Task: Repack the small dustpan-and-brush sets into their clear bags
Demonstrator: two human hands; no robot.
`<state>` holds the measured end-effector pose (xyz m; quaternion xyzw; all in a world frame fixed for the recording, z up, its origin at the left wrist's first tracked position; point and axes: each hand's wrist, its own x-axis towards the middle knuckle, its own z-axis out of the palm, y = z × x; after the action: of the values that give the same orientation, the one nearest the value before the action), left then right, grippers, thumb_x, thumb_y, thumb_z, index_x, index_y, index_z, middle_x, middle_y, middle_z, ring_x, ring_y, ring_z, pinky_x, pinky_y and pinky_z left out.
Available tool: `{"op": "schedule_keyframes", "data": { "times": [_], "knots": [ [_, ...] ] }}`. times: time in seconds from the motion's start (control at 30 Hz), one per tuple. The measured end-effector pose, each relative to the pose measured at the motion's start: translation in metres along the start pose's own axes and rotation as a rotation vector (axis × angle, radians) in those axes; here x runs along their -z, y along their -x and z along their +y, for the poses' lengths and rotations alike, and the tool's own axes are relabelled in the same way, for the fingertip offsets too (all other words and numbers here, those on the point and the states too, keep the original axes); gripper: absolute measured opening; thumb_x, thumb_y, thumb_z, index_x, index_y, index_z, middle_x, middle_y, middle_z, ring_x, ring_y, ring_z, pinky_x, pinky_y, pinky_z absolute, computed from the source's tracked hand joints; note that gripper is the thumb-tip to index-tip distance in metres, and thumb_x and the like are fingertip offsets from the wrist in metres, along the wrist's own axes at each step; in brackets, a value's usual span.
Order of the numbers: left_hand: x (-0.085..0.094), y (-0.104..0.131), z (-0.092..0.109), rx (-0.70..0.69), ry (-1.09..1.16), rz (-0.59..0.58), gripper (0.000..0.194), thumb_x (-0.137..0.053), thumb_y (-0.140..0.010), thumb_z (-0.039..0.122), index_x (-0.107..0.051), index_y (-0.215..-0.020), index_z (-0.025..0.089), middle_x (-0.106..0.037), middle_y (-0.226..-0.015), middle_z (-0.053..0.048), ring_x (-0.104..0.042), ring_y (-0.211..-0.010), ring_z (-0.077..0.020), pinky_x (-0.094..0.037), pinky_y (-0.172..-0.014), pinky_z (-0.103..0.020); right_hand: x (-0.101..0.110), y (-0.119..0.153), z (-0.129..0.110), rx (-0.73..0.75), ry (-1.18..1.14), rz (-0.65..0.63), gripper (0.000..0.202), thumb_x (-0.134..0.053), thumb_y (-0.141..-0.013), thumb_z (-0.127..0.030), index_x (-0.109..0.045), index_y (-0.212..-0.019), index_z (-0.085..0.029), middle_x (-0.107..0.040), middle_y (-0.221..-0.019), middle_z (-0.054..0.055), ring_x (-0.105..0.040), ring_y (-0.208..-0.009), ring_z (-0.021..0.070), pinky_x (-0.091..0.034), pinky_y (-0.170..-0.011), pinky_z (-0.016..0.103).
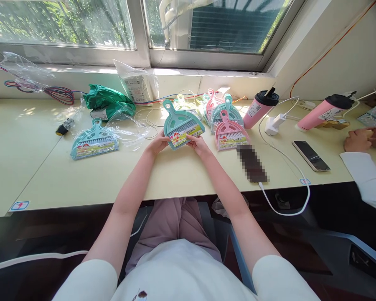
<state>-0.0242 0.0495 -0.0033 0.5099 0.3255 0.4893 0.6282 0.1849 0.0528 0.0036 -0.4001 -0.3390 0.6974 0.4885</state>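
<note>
Between my two hands, above the table, is a teal mini dustpan and brush set (pixel 182 125) with a printed label across its front. My left hand (pixel 158 143) grips its lower left edge. On the other side, my right hand (pixel 198 144) pinches the label's lower right part. A pink dustpan set (pixel 231 133) lies just right of my right hand. Behind it is another teal dustpan set (pixel 228 110), partly covered. To my left a bagged blue-green dustpan set (pixel 95 141) lies flat on the table.
A green crumpled bag (pixel 108 102) and clear plastic wrap (pixel 128 127) lie back left. Pink tumblers (pixel 259 109), a white charger (pixel 274 124), a cable and a phone (pixel 311 155) are on the right. Another person's hands (pixel 359 140) rest at the far right. The window (pixel 144 33) stands behind.
</note>
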Motion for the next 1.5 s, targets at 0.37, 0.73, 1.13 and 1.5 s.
{"op": "schedule_keyframes", "data": {
  "times": [0.37, 0.73, 1.13, 1.5],
  "knots": [
    [-0.004, 0.009, 0.011, 0.035, -0.107, -0.035, 0.083, -0.073, -0.064, 0.022, -0.049, -0.143, 0.021, -0.07, -0.12, -0.012, -0.067, -0.109, -0.0322, -0.056, -0.089, -0.045, 0.001, 0.0, 0.002, 0.04, -0.007, -0.019, 0.031, -0.083, -0.067, -0.012, -0.066, -0.094, -0.016, -0.078, -0.098, 0.006, -0.074, -0.099, 0.0221, -0.063, -0.089, 0.034],
    [0.043, 0.021, 0.042, -0.231, -0.68, 0.623, 0.057, -0.055, -0.086, 0.039, -0.057, -0.141, 0.024, -0.057, -0.141, -0.013, -0.05, -0.133, -0.0326, -0.045, -0.106, -0.051, 0.007, 0.001, 0.0, 0.157, -0.063, -0.047, 0.049, -0.092, -0.052, -0.026, -0.07, -0.096, -0.017, -0.077, -0.103, 0.006, -0.072, -0.102, 0.0267, -0.064, -0.086, 0.038],
    [0.023, 0.019, 0.035, -0.022, -0.947, -0.014, 0.025, -0.051, -0.076, 0.032, -0.074, -0.07, 0.023, -0.074, -0.093, -0.006, -0.063, -0.105, -0.0287, -0.042, -0.108, -0.044, 0.017, 0.004, -0.015, 0.201, -0.055, -0.007, 0.048, -0.086, -0.06, -0.023, -0.069, -0.106, -0.022, -0.076, -0.106, 0.004, -0.07, -0.113, 0.0259, -0.063, -0.094, 0.038],
    [0.018, 0.015, 0.022, 0.098, -1.449, 0.747, 0.046, -0.057, -0.076, 0.021, -0.058, -0.121, 0.009, -0.06, -0.12, -0.029, -0.052, -0.121, -0.0455, -0.039, -0.098, -0.06, 0.022, 0.004, -0.019, 0.167, -0.075, 0.076, 0.057, -0.087, -0.062, -0.02, -0.067, -0.115, -0.024, -0.077, -0.106, 0.003, -0.073, -0.107, 0.0243, -0.066, -0.088, 0.036]
  ]
}}
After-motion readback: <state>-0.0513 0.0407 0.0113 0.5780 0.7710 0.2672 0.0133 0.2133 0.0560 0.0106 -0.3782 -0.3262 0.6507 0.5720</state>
